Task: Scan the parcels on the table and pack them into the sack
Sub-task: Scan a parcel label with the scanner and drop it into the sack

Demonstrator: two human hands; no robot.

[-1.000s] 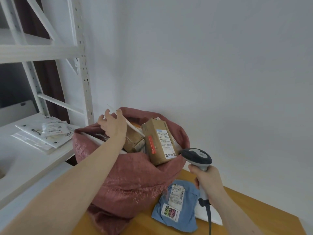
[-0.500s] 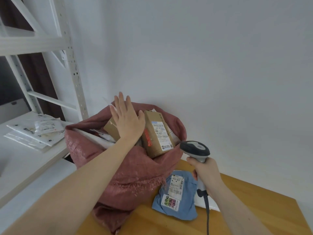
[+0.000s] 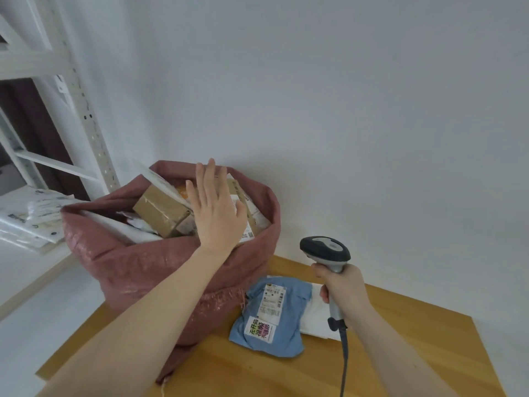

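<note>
A dusty-red woven sack [image 3: 143,265] stands on the wooden table [image 3: 400,353], filled to the rim with parcels. My left hand [image 3: 216,213] lies flat, fingers straight, on a labelled cardboard box [image 3: 246,202] at the sack's mouth. A smaller brown box [image 3: 160,210] and a white mailer [image 3: 160,179] poke out beside it. My right hand [image 3: 342,285] grips the handle of a grey barcode scanner [image 3: 325,249], held upright over the table. Below it lie a blue parcel bag [image 3: 274,313] with white labels and a white mailer [image 3: 317,310] partly under my hand.
A white metal shelving rack [image 3: 86,110] stands left of the sack, with several white mailers [image 3: 31,216] stacked on its shelf. A plain white wall is behind. The scanner's cable [image 3: 345,365] trails down over the table's front.
My left hand moved right across the sack's mouth, from its left rim onto the labelled box, which now lies lower in the sack. The scanner hand stayed roughly where it was.
</note>
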